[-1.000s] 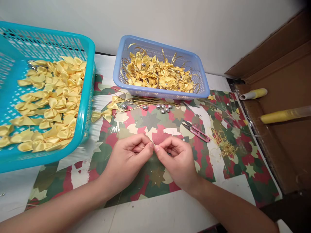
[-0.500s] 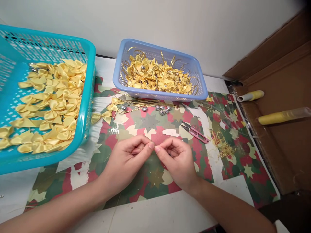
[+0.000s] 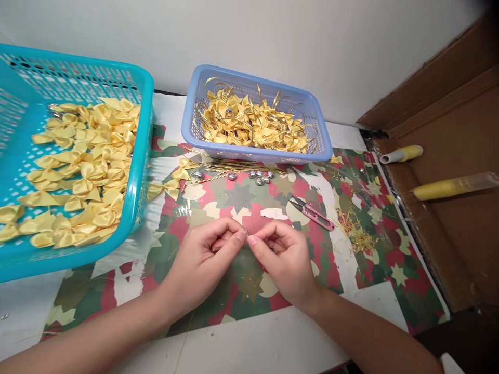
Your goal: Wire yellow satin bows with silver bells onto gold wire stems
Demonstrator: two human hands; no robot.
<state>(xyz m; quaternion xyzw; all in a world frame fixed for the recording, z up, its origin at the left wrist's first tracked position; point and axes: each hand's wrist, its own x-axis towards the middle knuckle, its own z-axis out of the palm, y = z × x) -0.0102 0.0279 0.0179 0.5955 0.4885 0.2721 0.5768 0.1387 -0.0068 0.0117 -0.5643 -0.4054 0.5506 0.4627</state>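
My left hand (image 3: 212, 259) and my right hand (image 3: 284, 259) meet tip to tip over the patterned sheet (image 3: 249, 285). Thumb and index finger are pinched together on each. Something tiny sits between the fingertips, too small to make out; a thin thread hangs below on the left. Beyond the hands lie several silver bells (image 3: 260, 176), a bundle of gold cords (image 3: 241, 165) and two yellow ribbon bows (image 3: 163, 189). To the right of my right hand rest pink thread snips (image 3: 312, 213), blades pointing up and left.
A turquoise basket (image 3: 134, 192) with many yellow bows stands at left. Behind is a blue basket (image 3: 187, 124) of bows with gold cords. Thread scraps (image 3: 356, 234) lie at right, near a cardboard wall (image 3: 456, 124) holding two yellow thread spools (image 3: 448, 187).
Both hands stay almost in place, still pinching; the fingertips have shifted very slightly to the left. The baskets and the things on the sheet look unmoved.
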